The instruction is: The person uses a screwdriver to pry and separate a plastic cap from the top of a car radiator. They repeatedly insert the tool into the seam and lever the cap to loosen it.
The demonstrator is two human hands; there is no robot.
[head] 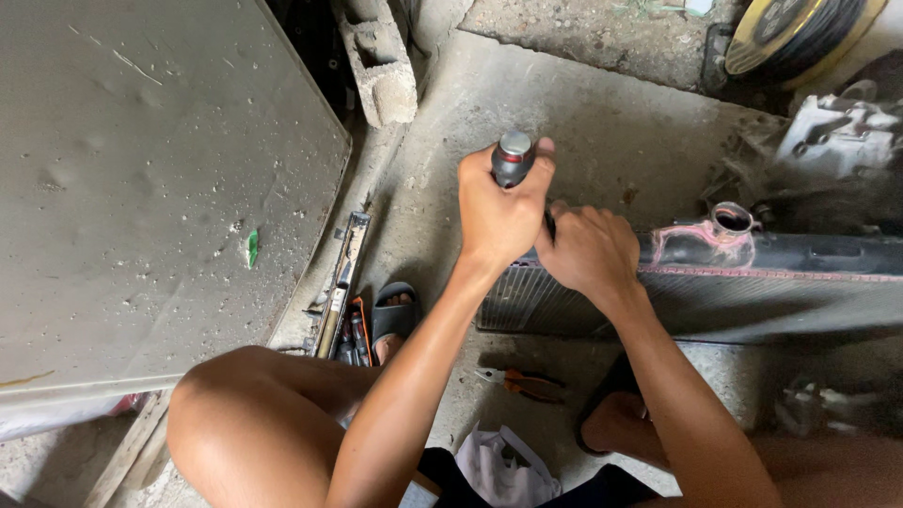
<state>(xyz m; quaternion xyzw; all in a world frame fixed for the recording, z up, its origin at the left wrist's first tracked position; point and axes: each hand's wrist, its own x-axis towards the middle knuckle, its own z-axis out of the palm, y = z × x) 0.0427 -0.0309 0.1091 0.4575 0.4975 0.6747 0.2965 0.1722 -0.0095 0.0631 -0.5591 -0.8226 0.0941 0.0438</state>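
Note:
My left hand is closed around the dark handle of a screwdriver with a grey cap, held upright over the end of a car radiator. My right hand is closed just beside it, pressing on the radiator's black top tank near the tool's shaft. The shaft and tip are hidden behind both hands. The radiator stands on edge on the concrete floor, with a round filler neck further right.
A large dented grey metal panel fills the left. A concrete block lies behind it. Orange-handled pliers, a strip of tools, a sandal and a white rag lie by my knees. Engine parts sit far right.

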